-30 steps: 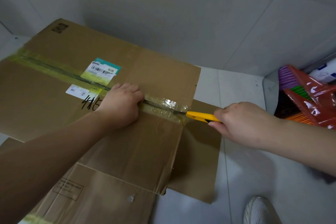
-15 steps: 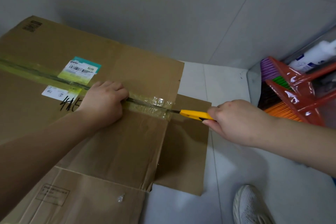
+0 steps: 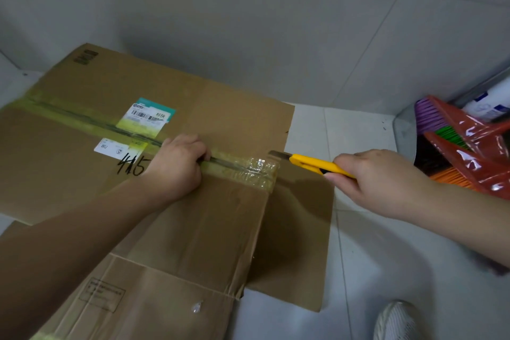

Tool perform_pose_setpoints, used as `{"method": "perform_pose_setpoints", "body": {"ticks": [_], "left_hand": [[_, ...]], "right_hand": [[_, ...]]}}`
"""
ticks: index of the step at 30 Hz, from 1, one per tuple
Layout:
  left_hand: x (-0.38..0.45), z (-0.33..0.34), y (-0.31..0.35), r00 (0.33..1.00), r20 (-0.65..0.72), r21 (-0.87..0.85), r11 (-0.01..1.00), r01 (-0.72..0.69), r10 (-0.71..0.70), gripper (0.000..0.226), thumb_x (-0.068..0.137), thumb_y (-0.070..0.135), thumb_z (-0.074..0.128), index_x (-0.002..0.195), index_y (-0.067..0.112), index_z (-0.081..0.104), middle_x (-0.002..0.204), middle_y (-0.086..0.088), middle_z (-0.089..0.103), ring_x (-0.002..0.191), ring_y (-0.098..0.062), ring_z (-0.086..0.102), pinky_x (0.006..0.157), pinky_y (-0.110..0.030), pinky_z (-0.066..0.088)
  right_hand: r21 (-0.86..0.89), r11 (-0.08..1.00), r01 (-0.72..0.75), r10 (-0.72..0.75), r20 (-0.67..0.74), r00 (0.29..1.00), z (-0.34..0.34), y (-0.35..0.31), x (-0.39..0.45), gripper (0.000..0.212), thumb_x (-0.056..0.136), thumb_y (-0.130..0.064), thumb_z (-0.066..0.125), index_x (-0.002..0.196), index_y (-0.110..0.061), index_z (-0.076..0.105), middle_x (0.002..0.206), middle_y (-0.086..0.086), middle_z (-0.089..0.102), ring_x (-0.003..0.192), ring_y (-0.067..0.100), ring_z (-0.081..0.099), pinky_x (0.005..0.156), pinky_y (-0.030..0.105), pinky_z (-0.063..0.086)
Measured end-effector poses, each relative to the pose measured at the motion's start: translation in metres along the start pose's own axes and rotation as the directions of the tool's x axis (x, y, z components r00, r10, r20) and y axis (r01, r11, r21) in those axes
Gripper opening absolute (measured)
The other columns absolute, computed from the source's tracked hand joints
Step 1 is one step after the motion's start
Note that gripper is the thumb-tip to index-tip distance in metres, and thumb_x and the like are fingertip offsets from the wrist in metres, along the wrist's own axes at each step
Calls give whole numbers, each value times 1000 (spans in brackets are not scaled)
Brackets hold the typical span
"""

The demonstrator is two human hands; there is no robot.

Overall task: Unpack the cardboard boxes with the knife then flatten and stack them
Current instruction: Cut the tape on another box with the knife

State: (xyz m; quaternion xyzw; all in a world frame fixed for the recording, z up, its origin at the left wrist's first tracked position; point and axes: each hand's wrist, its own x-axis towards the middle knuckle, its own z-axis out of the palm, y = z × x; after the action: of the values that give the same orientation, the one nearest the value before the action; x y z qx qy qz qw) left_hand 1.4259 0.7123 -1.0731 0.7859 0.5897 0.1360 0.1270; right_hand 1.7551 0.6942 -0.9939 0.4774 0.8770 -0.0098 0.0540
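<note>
The right hand (image 3: 386, 182) is clenched round the yellow knife (image 3: 317, 164), forearm reaching in from the right edge. The knife's long axis runs nearly level, handle in the fist, its short bared blade pointing left at the end of the taped seam (image 3: 242, 170); the tip sits just off the cardboard's right edge, whether touching cannot be told. Left of the blade along the seam, the left hand (image 3: 176, 165) rests on the flattened cardboard box (image 3: 215, 223), fingers curled down into the slit, forearm coming from the lower left. One knife and two hands show. At least three cardboard layers lie stacked on the tiled floor (image 3: 367, 270). Two labels (image 3: 146, 117) sit beyond the left hand. Brooms (image 3: 469, 152) lean past the right wrist.
</note>
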Motion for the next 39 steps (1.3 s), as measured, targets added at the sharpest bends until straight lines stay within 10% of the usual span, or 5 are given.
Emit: {"method": "perform_pose_setpoints", "body": {"ticks": [11, 15, 39], "left_hand": [[2, -13, 5, 991, 135, -89, 995, 32, -20, 34, 65, 23, 36, 87, 14, 59, 97, -3, 57, 101, -25, 47, 87, -33, 34], [1, -20, -4, 990, 114, 133, 988, 74, -89, 44, 68, 29, 30, 95, 19, 63, 103, 1, 58, 102, -24, 49, 91, -33, 34], [-5, -23, -18, 987, 74, 190, 974, 125, -141, 46, 64, 24, 31, 98, 13, 61, 95, -6, 55, 92, -26, 48, 77, -28, 27]], "right_hand": [[128, 992, -17, 14, 26, 1000, 12, -12, 28, 27, 96, -49, 35, 93, -26, 48, 73, -7, 54, 64, 17, 51, 59, 34, 44], [156, 987, 31, -37, 39, 999, 10, -28, 42, 24, 98, -43, 34, 94, -24, 47, 76, -5, 55, 65, 18, 52, 62, 34, 45], [112, 977, 179, -193, 125, 973, 6, -67, 85, 26, 99, -39, 38, 78, -24, 41, 63, -8, 40, 57, 10, 40, 51, 31, 30]]}}
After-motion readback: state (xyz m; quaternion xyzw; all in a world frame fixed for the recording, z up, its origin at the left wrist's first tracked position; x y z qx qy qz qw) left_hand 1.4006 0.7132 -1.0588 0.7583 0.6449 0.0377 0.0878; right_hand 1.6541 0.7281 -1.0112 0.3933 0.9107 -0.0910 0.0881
